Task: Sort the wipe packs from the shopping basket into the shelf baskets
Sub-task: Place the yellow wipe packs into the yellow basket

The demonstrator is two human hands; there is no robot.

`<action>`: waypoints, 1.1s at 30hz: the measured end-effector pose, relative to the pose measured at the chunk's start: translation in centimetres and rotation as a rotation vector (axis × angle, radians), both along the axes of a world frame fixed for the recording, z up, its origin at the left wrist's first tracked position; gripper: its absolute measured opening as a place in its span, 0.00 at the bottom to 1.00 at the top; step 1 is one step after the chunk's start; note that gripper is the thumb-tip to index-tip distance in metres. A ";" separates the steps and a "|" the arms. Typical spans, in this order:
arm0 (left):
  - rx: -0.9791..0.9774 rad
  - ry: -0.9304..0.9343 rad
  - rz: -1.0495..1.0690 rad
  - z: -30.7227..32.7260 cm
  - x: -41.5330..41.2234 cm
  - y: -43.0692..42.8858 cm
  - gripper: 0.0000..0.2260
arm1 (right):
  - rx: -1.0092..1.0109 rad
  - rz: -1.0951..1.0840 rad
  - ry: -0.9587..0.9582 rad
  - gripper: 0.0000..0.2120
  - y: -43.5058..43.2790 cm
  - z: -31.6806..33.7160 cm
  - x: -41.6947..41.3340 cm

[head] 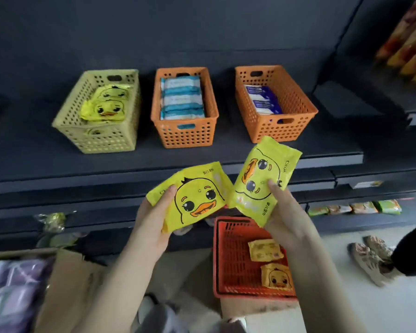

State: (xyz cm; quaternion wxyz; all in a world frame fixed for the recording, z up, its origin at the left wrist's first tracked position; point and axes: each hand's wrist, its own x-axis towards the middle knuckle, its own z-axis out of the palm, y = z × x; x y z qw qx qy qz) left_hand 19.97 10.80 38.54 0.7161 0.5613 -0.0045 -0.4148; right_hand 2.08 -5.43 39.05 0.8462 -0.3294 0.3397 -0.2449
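Two yellow duck wipe packs held up in front of the shelf, one in each hand.

Left hand (154,219) clamps the left duck pack (192,195) by its left edge, thumb on the front. Right hand (286,219) clamps the right duck pack (259,179), which is turned on end, thumb on its face. The packs' near corners sit just beside each other, and the fingers behind them are hidden. There is bare shelf (58,162) between the hands and three baskets. The yellow basket (99,138) holds duck packs, the middle orange basket (185,135) holds blue-striped packs, and the right orange basket (296,104) holds dark-blue packs along its left side. The red shopping basket (233,260) is on the floor, partly covered by the right hand, with two duck packs inside. A cardboard box (65,284) is cut off at lower left. The small print is blurred.
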 end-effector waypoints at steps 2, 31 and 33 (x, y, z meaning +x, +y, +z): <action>-0.040 0.006 0.072 1.8 3.0 2.3 0.12 | -0.057 0.038 0.059 0.17 1.4 1.6 3.9; -0.215 -0.162 0.467 8.6 39.0 4.9 0.10 | -1.419 1.138 0.671 0.26 -3.1 7.7 46.9; -0.213 -0.161 0.477 8.5 40.1 4.4 0.11 | -1.430 1.372 0.709 0.25 -3.0 7.3 47.9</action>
